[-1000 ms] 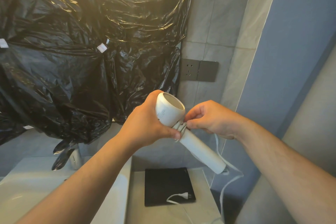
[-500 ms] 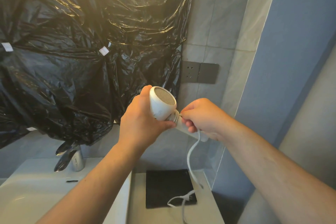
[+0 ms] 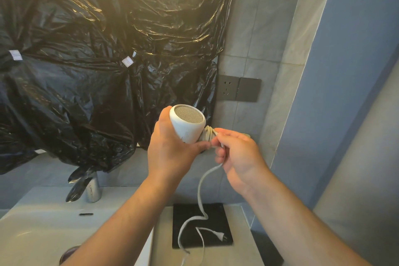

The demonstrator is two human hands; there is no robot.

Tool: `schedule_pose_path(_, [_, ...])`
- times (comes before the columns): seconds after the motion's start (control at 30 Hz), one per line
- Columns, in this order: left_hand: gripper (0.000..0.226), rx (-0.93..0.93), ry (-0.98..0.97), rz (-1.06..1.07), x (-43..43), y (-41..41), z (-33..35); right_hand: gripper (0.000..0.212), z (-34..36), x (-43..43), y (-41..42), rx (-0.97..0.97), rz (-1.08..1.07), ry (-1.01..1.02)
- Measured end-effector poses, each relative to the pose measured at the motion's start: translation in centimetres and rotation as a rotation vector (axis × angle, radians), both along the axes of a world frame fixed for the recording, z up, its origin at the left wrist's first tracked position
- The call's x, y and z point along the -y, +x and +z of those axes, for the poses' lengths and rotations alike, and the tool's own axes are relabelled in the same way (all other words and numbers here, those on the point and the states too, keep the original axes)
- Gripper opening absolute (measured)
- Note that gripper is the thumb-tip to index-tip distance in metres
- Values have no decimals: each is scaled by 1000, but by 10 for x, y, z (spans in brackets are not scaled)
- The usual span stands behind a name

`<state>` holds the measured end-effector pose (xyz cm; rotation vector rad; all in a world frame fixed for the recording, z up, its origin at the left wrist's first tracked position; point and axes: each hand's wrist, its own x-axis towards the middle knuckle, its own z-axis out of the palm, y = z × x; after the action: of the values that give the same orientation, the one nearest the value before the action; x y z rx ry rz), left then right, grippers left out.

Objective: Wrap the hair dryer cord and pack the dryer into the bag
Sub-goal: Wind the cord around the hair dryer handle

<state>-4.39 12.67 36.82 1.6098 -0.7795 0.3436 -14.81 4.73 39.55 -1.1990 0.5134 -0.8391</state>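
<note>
My left hand (image 3: 170, 153) grips the white hair dryer (image 3: 187, 125) by its barrel, mesh end up and toward me. Several turns of the white cord (image 3: 200, 188) lie wound around the dryer where the handle meets the barrel. My right hand (image 3: 235, 153) pinches the cord beside those turns and hides the handle. The loose cord hangs down from that hand to the counter. Its plug (image 3: 220, 236) lies on a flat black bag (image 3: 218, 216) there.
Black plastic sheeting (image 3: 103, 67) covers the wall above a white sink (image 3: 43, 227) with a chrome tap (image 3: 90, 188). A dark wall socket (image 3: 237, 88) sits on grey tiles behind the dryer. A blue wall (image 3: 345, 71) rises on the right.
The dryer has turned, so its mesh end now faces me and the handle is hidden. More cord is wound on, and the plug has shifted right on the black bag.
</note>
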Motion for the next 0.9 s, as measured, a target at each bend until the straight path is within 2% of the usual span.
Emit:
schedule_pose_path(0.07, [107, -15, -2, 10, -1, 2, -1, 25, 3, 1, -3, -20, 64, -21])
schedule_pose_path(0.17, [95, -66, -65, -41, -3, 5, 1, 30, 0, 3, -8, -93, 105, -189])
schedule_pose_path(0.23, [84, -137, -123, -111, -2, 2, 1, 32, -4, 0, -10, -138, 36, -350])
schedule_pose_path(0.33, [79, -271, -188, -159, 5, 1, -4, 18, -12, -6, -11, -135, -180, -506])
schedule_pose_path(0.47, [78, -396, -244, -198, 13, 5, -5, 18, -14, -9, -13, -53, -221, -497])
schedule_pose_path(0.6, [57, -436, -300, -300, 9, 4, 1, 22, -13, -3, -19, 18, -261, -543])
schedule_pose_path(0.77, [38, -572, -319, -375, 9, 0, 2, 37, -17, -6, -18, -7, -193, -649])
schedule_pose_path(0.9, [41, -636, -296, -407, 9, 2, 0, 38, -19, -6, -13, -85, -83, -704])
